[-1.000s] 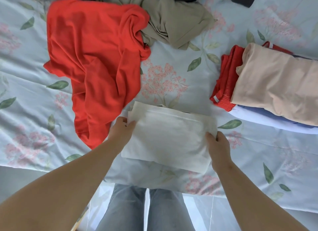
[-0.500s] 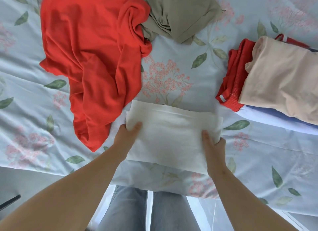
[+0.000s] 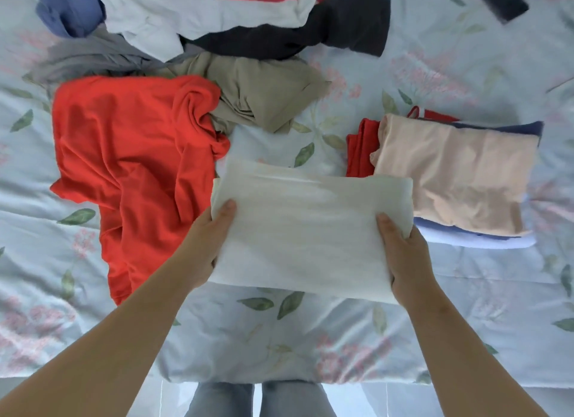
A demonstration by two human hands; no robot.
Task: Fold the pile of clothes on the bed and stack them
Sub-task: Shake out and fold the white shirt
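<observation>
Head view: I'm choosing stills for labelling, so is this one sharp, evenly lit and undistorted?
Head view: the light is soft and even, with no glare and only faint shadow under the folded white cloth. Head view: focus is slightly soft overall, and the dark garment in the top right corner is smeared. Head view: the wide lens bows the bedsheet towards the edges.

A pale blue quilt (image 3: pixel 466 292), printed with pink flower clusters (image 3: pixel 351 354) and green leaves (image 3: pixel 290 303), lies rumpled across the whole view. Below its near edge, two legs in grey-blue jeans (image 3: pixel 223 399) stand side by side, with pale floor (image 3: pixel 388 401) on either side.
</observation>
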